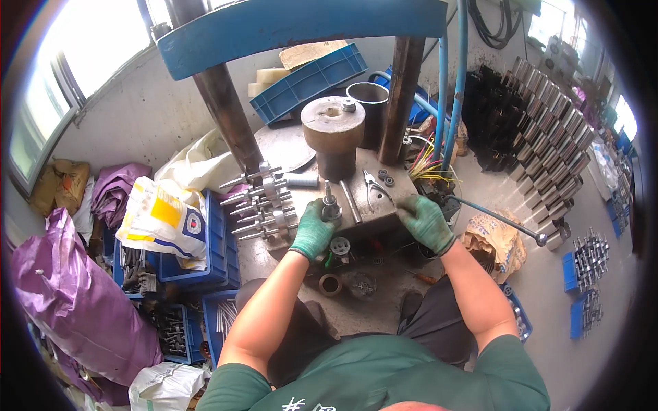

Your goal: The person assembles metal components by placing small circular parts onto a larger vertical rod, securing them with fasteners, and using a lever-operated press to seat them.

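Observation:
My left hand (312,231), in a green glove, is closed round a metal shaft (330,196) with a thick lower collar, held upright at the front of the press table (380,216). My right hand (426,223), gloved too, hovers by the table's front right edge, fingers loosely bent and nothing visible in them. Close to its fingertips lie pliers (371,181) with spread handles. Several small black rings (388,181) sit beside the pliers. Between the hands lies a metal rod (351,201). Left of my left hand, several shafts with collars (264,204) are stacked.
Behind stands a round steel block (333,123) between two press columns (404,96) under a blue crossbeam (308,31). A lever with a ball end (541,239) juts out at right. Blue crates (218,236) and a purple sack (82,294) crowd the left; metal cylinders (548,137) are stacked right.

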The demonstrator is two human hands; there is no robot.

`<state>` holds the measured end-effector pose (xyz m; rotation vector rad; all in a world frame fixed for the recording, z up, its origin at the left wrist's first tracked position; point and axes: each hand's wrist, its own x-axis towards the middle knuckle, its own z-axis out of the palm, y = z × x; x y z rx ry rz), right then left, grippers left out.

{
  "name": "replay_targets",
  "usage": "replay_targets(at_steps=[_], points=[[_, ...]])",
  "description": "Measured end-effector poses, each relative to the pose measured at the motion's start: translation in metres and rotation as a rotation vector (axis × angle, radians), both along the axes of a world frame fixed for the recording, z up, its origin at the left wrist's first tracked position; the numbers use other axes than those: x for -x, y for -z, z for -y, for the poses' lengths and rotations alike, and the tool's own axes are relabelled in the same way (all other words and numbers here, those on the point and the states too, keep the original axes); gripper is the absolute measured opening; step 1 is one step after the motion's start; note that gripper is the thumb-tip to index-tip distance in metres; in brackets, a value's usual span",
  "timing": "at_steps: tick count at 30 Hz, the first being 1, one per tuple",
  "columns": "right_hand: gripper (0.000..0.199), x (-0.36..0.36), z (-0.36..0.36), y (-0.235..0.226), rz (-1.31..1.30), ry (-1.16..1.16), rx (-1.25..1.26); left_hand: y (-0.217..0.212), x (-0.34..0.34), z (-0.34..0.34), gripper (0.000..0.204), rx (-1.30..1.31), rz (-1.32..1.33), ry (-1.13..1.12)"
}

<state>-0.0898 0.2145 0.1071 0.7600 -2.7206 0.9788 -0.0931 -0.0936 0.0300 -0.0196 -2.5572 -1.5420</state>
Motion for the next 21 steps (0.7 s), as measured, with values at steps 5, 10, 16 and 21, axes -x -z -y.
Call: replay_targets(at_steps=[5, 10, 16, 21], points=[[0.036, -0.006, -0.008, 0.004, 0.162, -0.194, -0.129, -0.020, -0.018, 0.001, 0.051, -0.122, -0.078, 0.041], [0.039, 0.010, -0.014, 0.003, 0.224, -0.238, -0.174, -0.130, -0.002, -0.030, 0.048, -0.288, -0.460, 0.136], [0.042, 0.019, -0.018, -0.006, 0.343, -0.264, -0.144, -0.193, 0.124, -0.042, 0.050, -0.445, -0.556, 0.171], [0.043, 0.018, -0.021, -0.008, 0.330, -0.270, -0.145, -0.201, 0.178, -0.044, 0.050, -0.334, -0.512, 0.087]])
